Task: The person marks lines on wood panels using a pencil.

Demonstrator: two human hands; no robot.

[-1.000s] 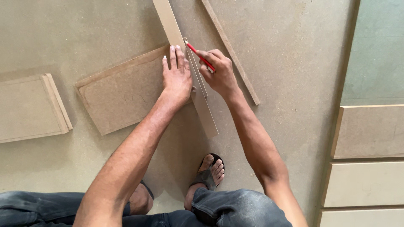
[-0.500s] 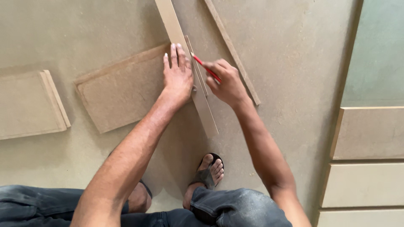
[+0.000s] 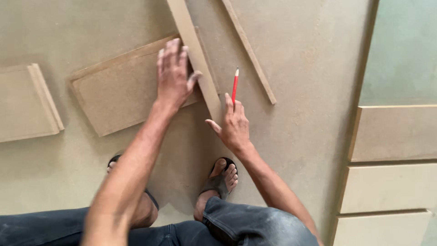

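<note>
My left hand [image 3: 174, 75] lies flat, fingers spread, on a brown fibreboard panel [image 3: 119, 89], its thumb against a long board strip [image 3: 193, 50] that runs diagonally over the panel's right edge. My right hand [image 3: 232, 125] is at the lower end of that strip and holds a red pencil [image 3: 235, 84] between its fingers, tip pointing away from me. The strip's lower end is hidden behind my right hand.
A thinner strip [image 3: 249, 50] lies diagonally to the right. A stack of board pieces [image 3: 25, 102] lies at the left. Pale panels [image 3: 393, 134] are stacked at the right beyond the large sheet's edge [image 3: 359, 100]. My sandalled feet [image 3: 221, 182] rest on the sheet below the hands.
My right hand has drawn back down along the strip, lifting the pencil off the line so it points up. My left hand has slid up and left on the panel.
</note>
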